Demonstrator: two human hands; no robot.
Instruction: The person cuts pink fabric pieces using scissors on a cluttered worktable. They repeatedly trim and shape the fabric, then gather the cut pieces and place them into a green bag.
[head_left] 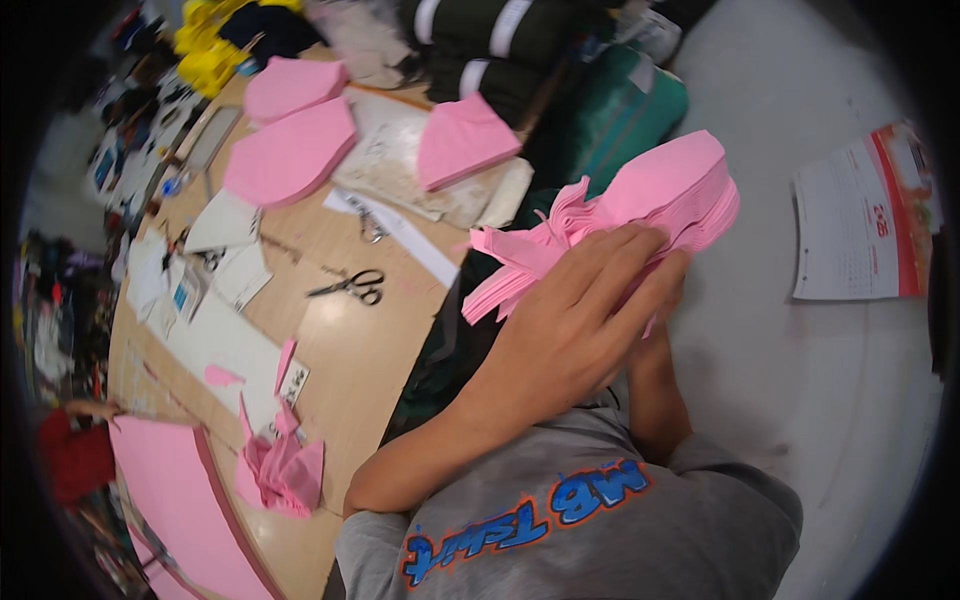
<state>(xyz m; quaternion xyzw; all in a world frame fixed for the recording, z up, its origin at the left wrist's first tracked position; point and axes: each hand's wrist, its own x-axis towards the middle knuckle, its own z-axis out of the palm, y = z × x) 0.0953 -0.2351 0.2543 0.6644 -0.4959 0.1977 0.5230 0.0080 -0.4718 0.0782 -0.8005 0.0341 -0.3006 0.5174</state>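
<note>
My left hand (590,300) is closed over a thick stack of pink fabric pieces (680,185), lifted off to the right of the table's edge. The stack's far end is rounded and its layers fan out; at its left, narrow strips hang loose and crumpled. My right forearm (657,395) reaches up beneath the left hand, and its fingers are hidden behind that hand and the fabric. On the wooden table (340,370), black-handled scissors (358,288) lie to the left of my hands.
More pink stacks (290,150) and a smaller one (465,145) sit farther back. Crumpled pink scraps (282,472) and white paper patterns (225,335) lie left. A red-sleeved person (75,455) is beside a large pink stack (190,490). A green bundle (635,110) and wall calendar (850,225) stand right.
</note>
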